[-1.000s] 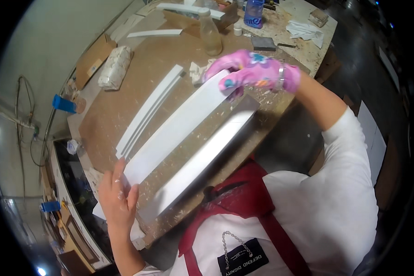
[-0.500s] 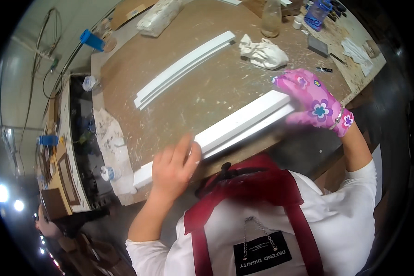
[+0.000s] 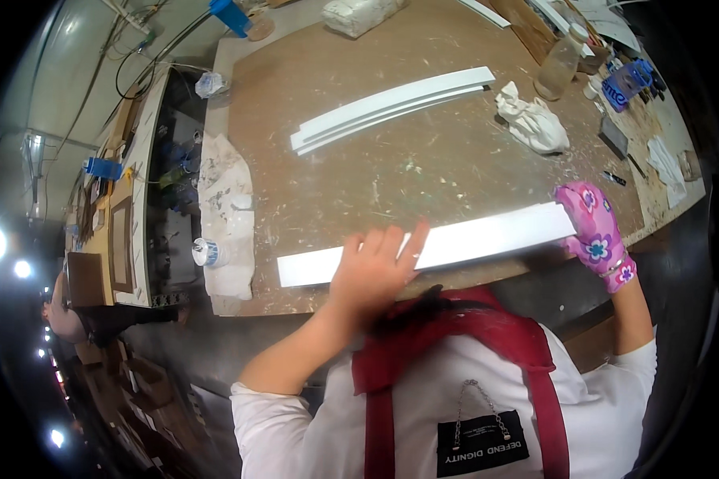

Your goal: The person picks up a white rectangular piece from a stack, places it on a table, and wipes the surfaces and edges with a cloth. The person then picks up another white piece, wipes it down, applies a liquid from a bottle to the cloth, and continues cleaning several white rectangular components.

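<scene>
A long white trim strip (image 3: 491, 237) lies along the near edge of the worktable, its broad smooth face up. My bare left hand (image 3: 371, 267) rests across the strip left of its middle, fingers stretched out and spread over the face. At the strip's right end, my right hand (image 3: 595, 227), in a pink flowered glove, has its fingers closed round the end; the fingertips are partly hidden. Farther back on the table lies a second white trim piece (image 3: 395, 104) with a stepped, grooved profile.
The brown worktable (image 3: 343, 188) carries a crumpled white cloth (image 3: 533, 124), a bottle (image 3: 562, 68), a blue-labelled bottle (image 3: 627, 84) and a grey block (image 3: 613, 137) toward the right. A small white tub (image 3: 208, 252) stands on a stained sheet (image 3: 230, 209) at the left. Another person (image 3: 68, 315) is at far left.
The held strip has turned: its grooved side showed before, its flat face now. My left hand has gone from curled round it to stretched over it. The whole view has shifted.
</scene>
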Demonstrator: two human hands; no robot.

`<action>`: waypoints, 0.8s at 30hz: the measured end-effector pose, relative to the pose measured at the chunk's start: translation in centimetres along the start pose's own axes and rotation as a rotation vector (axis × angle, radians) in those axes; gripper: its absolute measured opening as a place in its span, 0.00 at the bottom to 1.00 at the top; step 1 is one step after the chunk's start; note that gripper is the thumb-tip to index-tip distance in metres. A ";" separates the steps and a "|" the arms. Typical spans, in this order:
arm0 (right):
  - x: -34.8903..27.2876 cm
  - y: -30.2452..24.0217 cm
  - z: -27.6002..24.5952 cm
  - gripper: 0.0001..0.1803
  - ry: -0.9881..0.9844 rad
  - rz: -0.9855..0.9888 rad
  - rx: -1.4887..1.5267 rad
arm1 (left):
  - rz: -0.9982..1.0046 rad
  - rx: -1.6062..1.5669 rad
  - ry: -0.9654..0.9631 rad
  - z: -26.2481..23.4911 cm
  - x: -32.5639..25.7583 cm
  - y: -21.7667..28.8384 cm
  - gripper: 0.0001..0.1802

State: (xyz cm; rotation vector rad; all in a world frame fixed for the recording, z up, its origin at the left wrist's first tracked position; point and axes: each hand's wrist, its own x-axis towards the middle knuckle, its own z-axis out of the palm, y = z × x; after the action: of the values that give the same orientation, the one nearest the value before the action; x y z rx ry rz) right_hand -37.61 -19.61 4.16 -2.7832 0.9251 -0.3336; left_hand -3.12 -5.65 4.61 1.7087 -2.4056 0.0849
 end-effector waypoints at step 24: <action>11.1 20.7 10.8 0.28 -0.191 0.329 0.177 | -0.352 -0.268 0.052 10.4 5.5 -28.2 0.29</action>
State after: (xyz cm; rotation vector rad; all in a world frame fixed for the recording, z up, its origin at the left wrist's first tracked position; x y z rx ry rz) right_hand -37.73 -41.51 -9.59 -2.4013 1.2137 -0.0912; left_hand 20.34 -21.84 -6.31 1.9350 -1.9401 -0.2291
